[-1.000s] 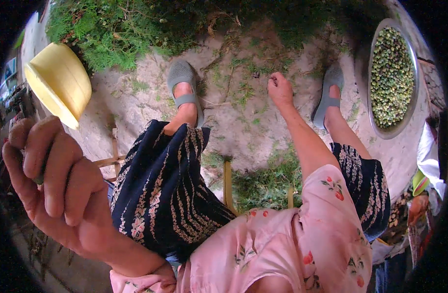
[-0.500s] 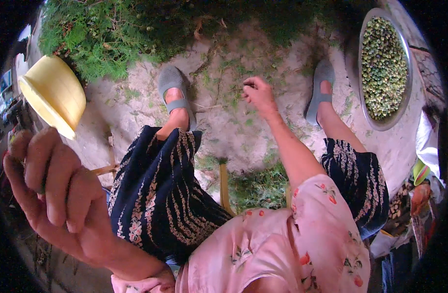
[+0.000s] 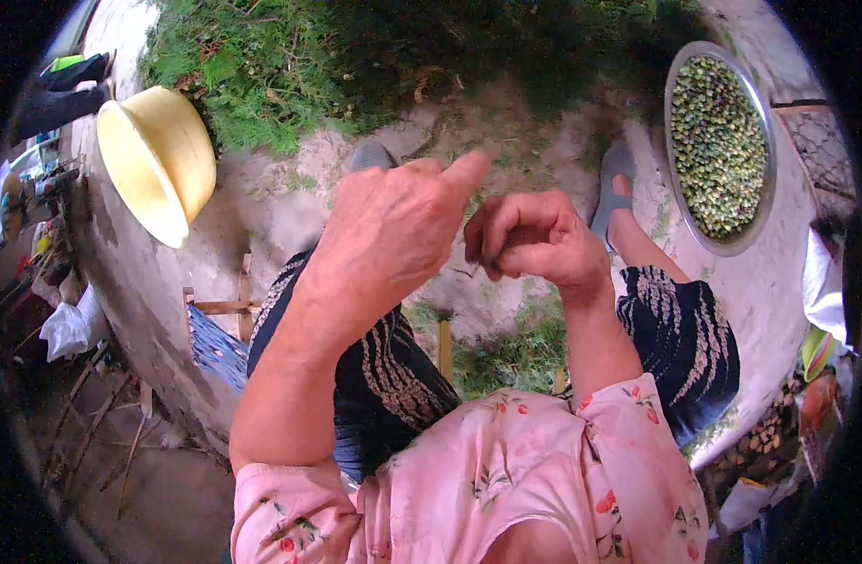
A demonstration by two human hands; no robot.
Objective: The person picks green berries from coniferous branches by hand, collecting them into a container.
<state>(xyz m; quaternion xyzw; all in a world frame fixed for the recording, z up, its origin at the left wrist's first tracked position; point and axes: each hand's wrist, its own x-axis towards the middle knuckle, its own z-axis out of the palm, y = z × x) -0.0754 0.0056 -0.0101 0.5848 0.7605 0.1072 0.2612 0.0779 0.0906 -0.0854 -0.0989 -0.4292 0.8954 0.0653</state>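
Bowl (image 3: 731,248) is showing glossy metal.
Tub (image 3: 188,146) is showing smooth plastic, shirt (image 3: 534,446) is showing matt cloth, ground (image 3: 262,211) is looking rough.

My left hand (image 3: 393,211) and right hand (image 3: 543,240) are close together, with only a little gap between them. Past my fingers there is open ground (image 3: 515,122), up to the big pile of green branches (image 3: 252,66), which blocks the far side. My right shoe (image 3: 611,183) and bare leg (image 3: 645,235) stand between my right hand and the metal bowl (image 3: 769,155). The bowl has an open top, so I could reach in over its rim. On the left, bare ground runs to the yellow tub (image 3: 182,127). Nearer me, a wooden frame (image 3: 226,307) sticks out beside my left knee.
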